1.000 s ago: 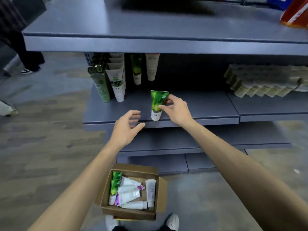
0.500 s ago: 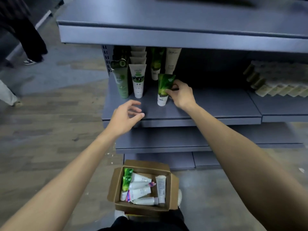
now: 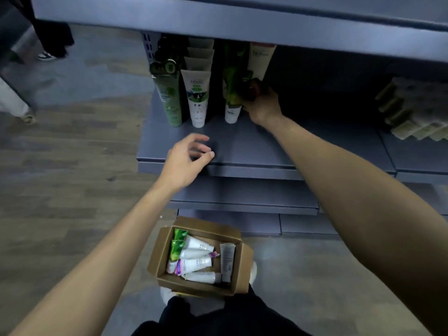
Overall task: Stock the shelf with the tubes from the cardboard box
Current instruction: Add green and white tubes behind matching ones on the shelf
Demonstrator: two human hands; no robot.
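Note:
My right hand [image 3: 261, 105] reaches deep onto the grey shelf [image 3: 254, 146] and grips a green tube [image 3: 232, 93] standing cap-down in front of another green tube. My left hand [image 3: 186, 161] hovers over the shelf's front edge, fingers loosely curled, holding nothing. To the left stand a row of white tubes [image 3: 198, 98] and a dark green tube [image 3: 168, 93]. A beige tube [image 3: 260, 59] stands behind my right hand. On the floor below, the open cardboard box [image 3: 238, 270] holds several white and green tubes [image 3: 194, 258].
An upper shelf [image 3: 218, 23] overhangs the stocked one, and lower shelves [image 3: 242, 202] jut out beneath. Pale packs [image 3: 417, 110] lie stacked at the right. A person's legs [image 3: 53, 40] stand at the far left on the wood-look floor. My shoes flank the box.
My right hand has pushed the green tube further back on the shelf, in line with the other tubes. The view has tilted down and closer. My left hand stays hovering.

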